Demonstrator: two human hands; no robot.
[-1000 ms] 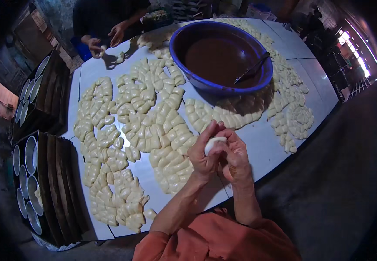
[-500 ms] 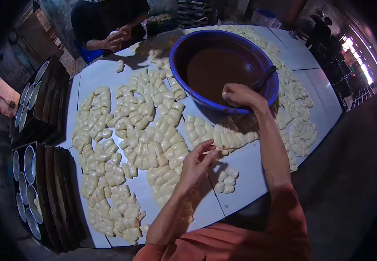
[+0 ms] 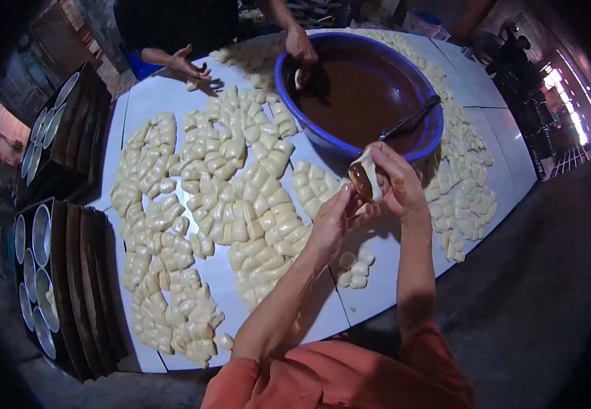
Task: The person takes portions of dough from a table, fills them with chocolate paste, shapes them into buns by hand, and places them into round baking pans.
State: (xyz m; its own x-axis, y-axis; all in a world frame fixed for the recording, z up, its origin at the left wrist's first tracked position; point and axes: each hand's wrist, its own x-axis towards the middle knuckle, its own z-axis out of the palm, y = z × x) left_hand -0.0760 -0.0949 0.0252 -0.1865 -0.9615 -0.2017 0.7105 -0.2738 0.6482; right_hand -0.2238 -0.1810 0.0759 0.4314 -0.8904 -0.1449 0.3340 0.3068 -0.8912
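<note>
In front of the basin, my left hand [image 3: 333,217] and my right hand [image 3: 397,180] hold a small flattened piece of pale dough [image 3: 376,183] between their fingertips. Glossy brown filling [image 3: 361,180] lies on its inner face. Just beyond is a big blue basin [image 3: 433,140] containing brown paste [image 3: 356,102], with a dark-handled utensil [image 3: 412,117] leaning on its right rim. Below my hands a little cluster of dough balls [image 3: 356,270] rests on the table. Many shiny dough pieces [image 3: 241,211] cover the tabletop to the left.
Across the table, a co-worker's hand [image 3: 301,46] reaches into the basin with a pale piece; their other hand [image 3: 185,63] is spread. Racks of round metal tins [image 3: 42,233] stand along the left edge of the white table [image 3: 309,320]. More dough [image 3: 462,184] lies right.
My right hand has come back from the basin to meet my left, and brown filling now shows on dough between them. The co-worker's hand has moved into the basin.
</note>
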